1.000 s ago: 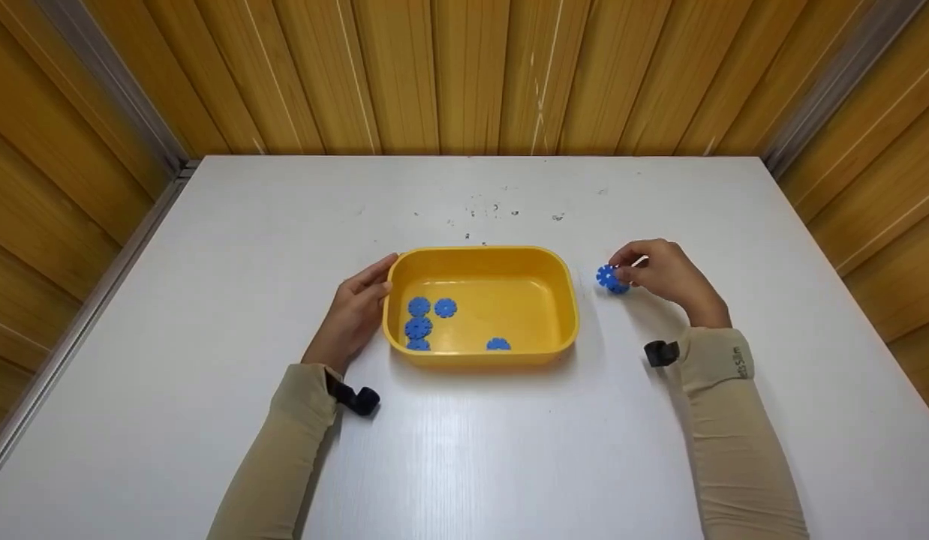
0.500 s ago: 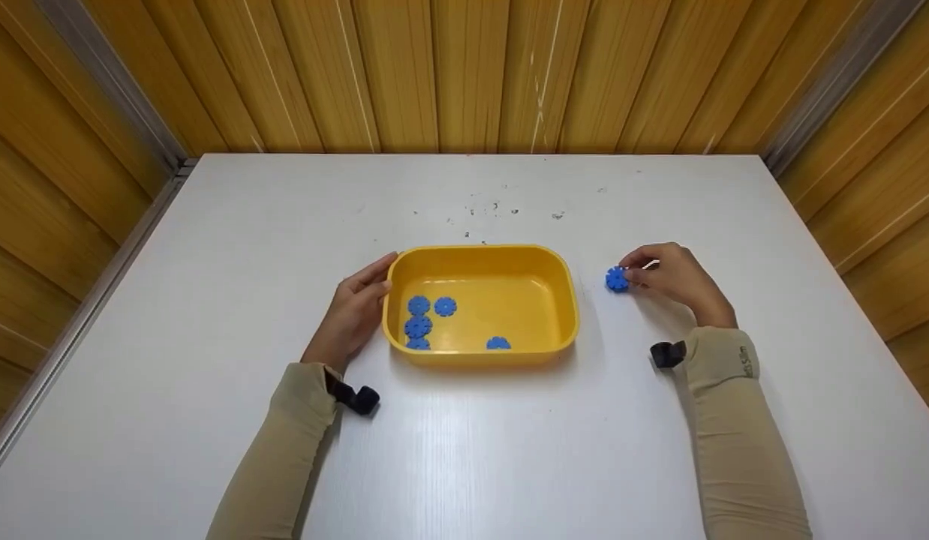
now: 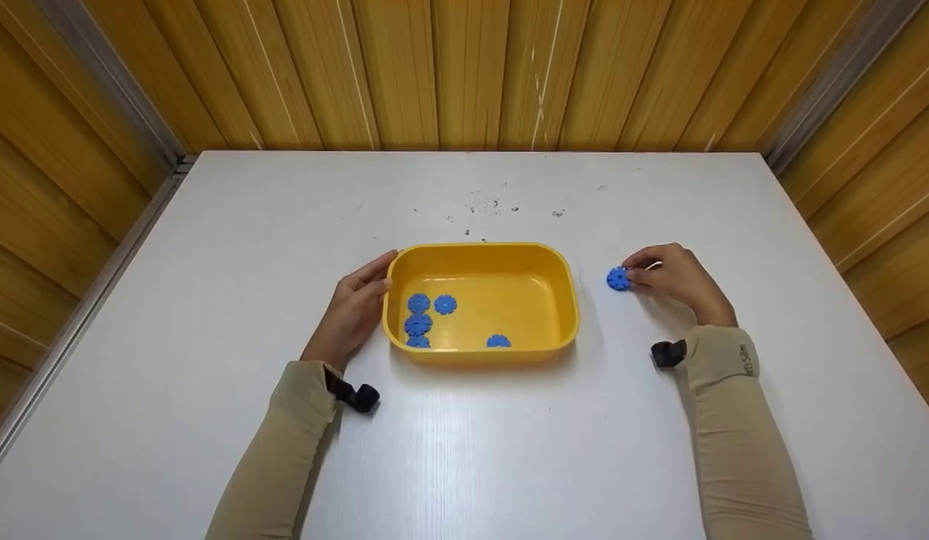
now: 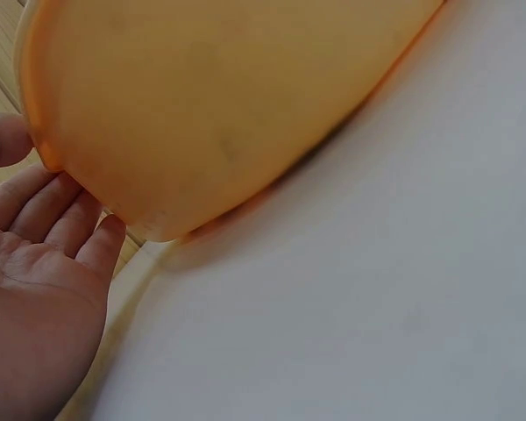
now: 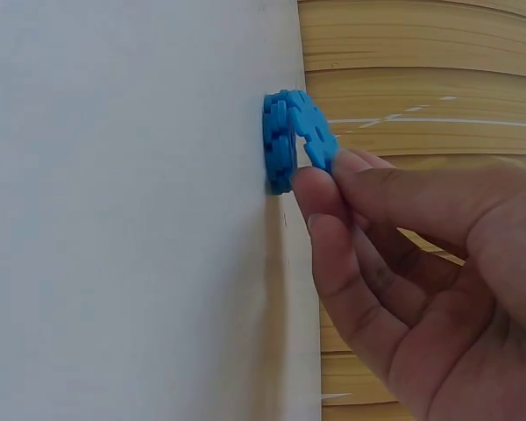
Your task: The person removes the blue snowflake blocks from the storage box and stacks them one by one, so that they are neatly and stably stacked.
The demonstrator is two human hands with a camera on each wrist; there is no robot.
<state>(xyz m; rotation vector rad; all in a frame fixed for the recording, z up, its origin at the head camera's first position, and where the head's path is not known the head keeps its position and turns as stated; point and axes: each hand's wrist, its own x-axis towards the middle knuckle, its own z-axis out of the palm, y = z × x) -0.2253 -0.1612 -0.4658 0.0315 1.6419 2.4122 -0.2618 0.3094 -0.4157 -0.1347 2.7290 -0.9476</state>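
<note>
A yellow plastic tub [image 3: 479, 357] stands mid-table, with several blue notched discs [image 3: 445, 304] lying in it, mostly toward its left side. My left hand [image 3: 352, 311] holds the tub's left end. In the left wrist view the thumb is at the rim and the fingers [image 4: 48, 210] lie against the outer wall. Right of the tub, my right hand [image 3: 678, 277] pinches a blue notched disc [image 5: 313, 132] between thumb and fingers. That disc tilts against a short stack of like discs [image 5: 278, 145] on the table; how many are stacked is hard to tell.
The white table [image 3: 479, 465] has small dark marks behind the tub. Wood-patterned panels [image 3: 464, 75] rise along its back and sides. A black wrist camera [image 3: 667, 354] sits at the right cuff, and another wrist camera [image 3: 363, 398] at the left.
My right hand has shifted a little to the right with its disc, which now overlaps the stack more closely. The left hand and the tub keep their places.
</note>
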